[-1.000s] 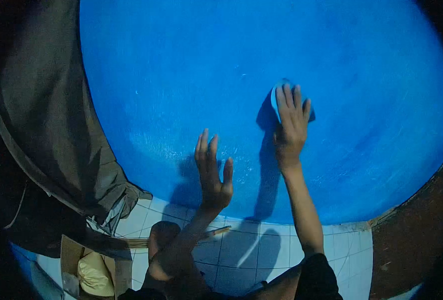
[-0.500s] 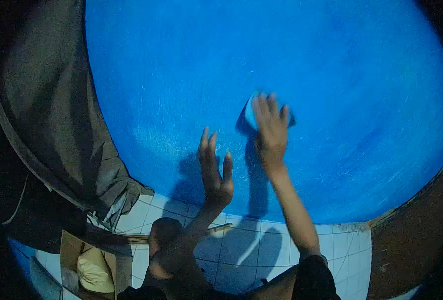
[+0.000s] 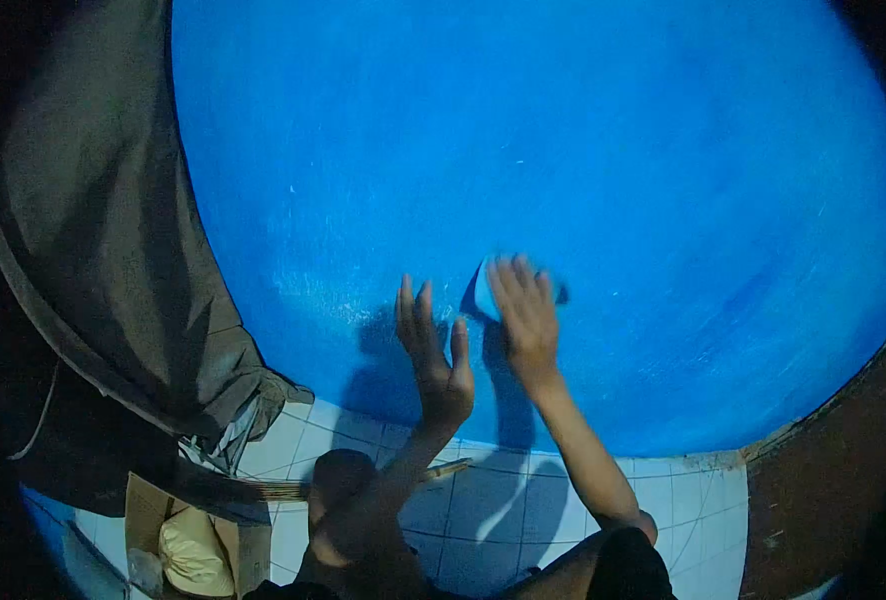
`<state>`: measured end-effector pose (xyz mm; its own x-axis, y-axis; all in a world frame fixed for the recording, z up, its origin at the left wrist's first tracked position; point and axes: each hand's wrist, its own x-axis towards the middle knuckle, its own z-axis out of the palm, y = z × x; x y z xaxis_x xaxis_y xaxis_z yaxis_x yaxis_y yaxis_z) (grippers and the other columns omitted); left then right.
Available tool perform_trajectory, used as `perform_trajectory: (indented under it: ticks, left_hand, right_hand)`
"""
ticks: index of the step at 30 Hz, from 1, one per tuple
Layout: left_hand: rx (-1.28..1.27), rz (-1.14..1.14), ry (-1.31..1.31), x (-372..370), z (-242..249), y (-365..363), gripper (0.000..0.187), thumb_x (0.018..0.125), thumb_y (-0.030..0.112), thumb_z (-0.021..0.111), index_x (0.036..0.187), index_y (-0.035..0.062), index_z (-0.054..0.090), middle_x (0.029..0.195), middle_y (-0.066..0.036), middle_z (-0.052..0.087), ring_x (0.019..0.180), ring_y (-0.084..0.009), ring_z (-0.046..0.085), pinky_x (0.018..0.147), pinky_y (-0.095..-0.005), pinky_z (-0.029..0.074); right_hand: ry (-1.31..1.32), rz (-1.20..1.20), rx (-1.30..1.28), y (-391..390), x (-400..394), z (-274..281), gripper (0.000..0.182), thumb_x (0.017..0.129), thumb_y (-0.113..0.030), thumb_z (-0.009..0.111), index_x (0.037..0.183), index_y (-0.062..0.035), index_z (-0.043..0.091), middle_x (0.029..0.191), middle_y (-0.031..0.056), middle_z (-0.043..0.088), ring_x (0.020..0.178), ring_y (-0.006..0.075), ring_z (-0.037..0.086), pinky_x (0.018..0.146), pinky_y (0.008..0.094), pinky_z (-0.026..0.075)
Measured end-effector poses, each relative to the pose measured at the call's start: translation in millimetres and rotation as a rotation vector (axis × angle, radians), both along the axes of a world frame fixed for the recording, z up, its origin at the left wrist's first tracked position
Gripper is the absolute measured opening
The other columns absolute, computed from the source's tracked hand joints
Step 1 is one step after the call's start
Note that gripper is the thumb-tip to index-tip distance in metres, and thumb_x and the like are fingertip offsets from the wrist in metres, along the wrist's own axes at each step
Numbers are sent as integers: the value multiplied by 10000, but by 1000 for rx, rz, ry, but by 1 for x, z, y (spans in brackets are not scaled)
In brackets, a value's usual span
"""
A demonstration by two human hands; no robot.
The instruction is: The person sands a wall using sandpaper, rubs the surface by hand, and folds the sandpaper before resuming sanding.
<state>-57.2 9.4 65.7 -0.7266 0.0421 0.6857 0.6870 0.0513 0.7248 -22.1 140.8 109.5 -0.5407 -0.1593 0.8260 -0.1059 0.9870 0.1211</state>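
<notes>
Low centre of frame: right hand (image 3: 523, 320) pressing pale pad (image 3: 485, 292) flat against blue wall (image 3: 613, 180), down and left from a second ago, rubbing stroke nearing wall base. Left hand (image 3: 433, 345) just beside, spread flat, holding nothing.

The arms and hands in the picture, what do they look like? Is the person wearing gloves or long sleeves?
No gloves: the left hand and the right hand are both bare, with no rings or watch visible. The forearms are bare too. A dark short sleeve shows only at the top of the right arm. The right hand's fingers look a bit blurred, and the light is dim and blue.
</notes>
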Motion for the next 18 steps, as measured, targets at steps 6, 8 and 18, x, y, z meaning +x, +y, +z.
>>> perform_trajectory:
  ticks: [6,8,18]
  left_hand:
    - [10,-65,-80,11,-2,6,562,1049,216,492,1542,42,283,1628,-236,165,1503,-432,138,1189,-583,149]
    - [-8,-66,-63,11,-1,7,583,1046,225,499,1555,57,270,1635,-234,147,1509,-429,123,1191,-589,134]
    - [-129,53,268,-3,10,-1,592,1043,328,476,1549,80,295,1621,-248,169,1495,-470,144,1178,-613,155]
  right_hand:
    - [89,-90,86,3,8,68,597,878,31,534,1460,-99,509,1518,99,490,1439,305,412,1188,545,273]
    - [182,-149,82,4,-4,91,605,869,47,527,1458,-93,510,1515,104,492,1440,311,408,1189,541,272]
    - [92,-36,84,6,-1,67,527,899,-5,553,1413,-119,568,1468,64,550,1392,276,481,1121,519,391]
